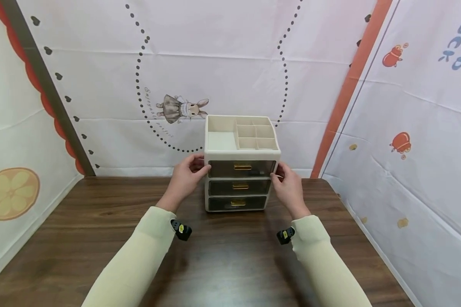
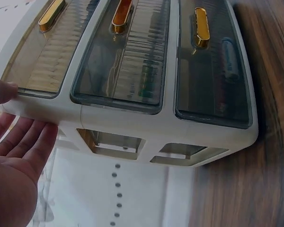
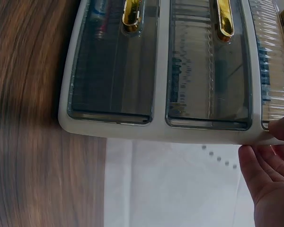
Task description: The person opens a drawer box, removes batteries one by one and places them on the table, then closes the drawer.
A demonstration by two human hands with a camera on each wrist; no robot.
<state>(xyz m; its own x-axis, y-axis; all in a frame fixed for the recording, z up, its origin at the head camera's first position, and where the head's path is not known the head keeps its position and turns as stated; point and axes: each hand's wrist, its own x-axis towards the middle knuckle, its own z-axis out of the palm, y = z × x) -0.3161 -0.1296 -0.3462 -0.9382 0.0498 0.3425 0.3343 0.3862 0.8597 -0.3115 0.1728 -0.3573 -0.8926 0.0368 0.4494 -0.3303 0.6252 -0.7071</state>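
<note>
A cream desktop drawer organizer (image 1: 243, 155) stands at the back of the table, its three smoky clear drawers closed. Each drawer front carries a gold handle (image 1: 242, 167). My left hand (image 1: 185, 178) grips the organizer's left side near the top drawer, thumb at the front edge and fingers along the side wall. On the opposite side my right hand (image 1: 290, 187) holds it the same way, thumb on the front frame. Through the bottom drawer front (image 2: 215, 90) a blue, tube-like thing shows dimly. Open compartments (image 1: 255, 131) divide the organizer's top.
Dark wood-grain table (image 1: 230, 264) spreads in front of the organizer and to both sides. A white printed cloth (image 1: 230, 76) hangs close behind it, with further cloth panels at left and right. Each wrist wears a small black camera (image 1: 182, 230).
</note>
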